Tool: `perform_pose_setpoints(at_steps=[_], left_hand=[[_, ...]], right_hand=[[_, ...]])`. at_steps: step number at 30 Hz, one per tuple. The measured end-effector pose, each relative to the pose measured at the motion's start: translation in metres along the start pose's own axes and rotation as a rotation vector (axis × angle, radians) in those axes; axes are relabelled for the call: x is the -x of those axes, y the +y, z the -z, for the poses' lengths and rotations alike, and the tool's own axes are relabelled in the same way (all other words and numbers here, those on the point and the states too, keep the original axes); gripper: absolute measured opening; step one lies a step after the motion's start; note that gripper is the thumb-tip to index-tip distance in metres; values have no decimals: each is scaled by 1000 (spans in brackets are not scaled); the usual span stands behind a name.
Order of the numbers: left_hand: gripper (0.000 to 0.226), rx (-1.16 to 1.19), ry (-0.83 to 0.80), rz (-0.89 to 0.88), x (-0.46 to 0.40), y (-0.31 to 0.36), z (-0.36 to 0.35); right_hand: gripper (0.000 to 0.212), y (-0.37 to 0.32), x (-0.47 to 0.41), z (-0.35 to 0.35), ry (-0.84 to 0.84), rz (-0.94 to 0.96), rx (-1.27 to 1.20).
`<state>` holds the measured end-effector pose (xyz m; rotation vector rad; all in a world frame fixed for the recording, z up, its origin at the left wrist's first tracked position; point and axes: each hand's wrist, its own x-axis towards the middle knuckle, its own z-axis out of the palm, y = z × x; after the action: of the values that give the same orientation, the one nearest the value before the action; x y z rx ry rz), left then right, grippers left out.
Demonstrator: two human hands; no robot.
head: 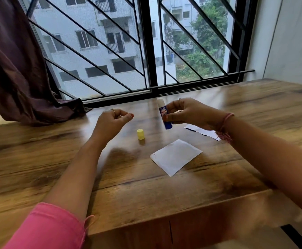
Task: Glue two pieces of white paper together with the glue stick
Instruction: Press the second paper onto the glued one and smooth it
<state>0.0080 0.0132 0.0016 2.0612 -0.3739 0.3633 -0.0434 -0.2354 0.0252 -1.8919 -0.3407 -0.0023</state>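
Observation:
My right hand (pixel 189 114) holds the blue glue stick (pixel 163 114) upright above the table, thumb and fingers around its lower body, the white glue tip bare at the top. Its yellow cap (pixel 141 134) stands on the wooden table (pixel 74 159) below my left hand (pixel 111 119), which hovers with loosely curled fingers and holds nothing. One white paper piece (pixel 176 156) lies flat in front of me. A second white piece (pixel 202 132) lies farther right, partly hidden under my right wrist.
A barred window (pixel 146 51) runs along the table's far edge. A dark purple curtain (pixel 17 69) hangs at the left and drapes onto the table's back corner. A pale wall (pixel 290 42) stands at the right. The table's near edge runs just below my forearms.

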Motion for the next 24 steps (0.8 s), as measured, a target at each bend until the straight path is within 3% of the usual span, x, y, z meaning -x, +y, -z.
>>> perform_pose_setpoints(at_steps=[16, 24], left_hand=[[18, -43, -3, 72, 0, 1, 2], [17, -51, -20, 87, 3, 3, 2]], right_hand=[[28, 18, -15, -43, 61, 140, 296], [32, 18, -15, -45, 16, 97, 335]])
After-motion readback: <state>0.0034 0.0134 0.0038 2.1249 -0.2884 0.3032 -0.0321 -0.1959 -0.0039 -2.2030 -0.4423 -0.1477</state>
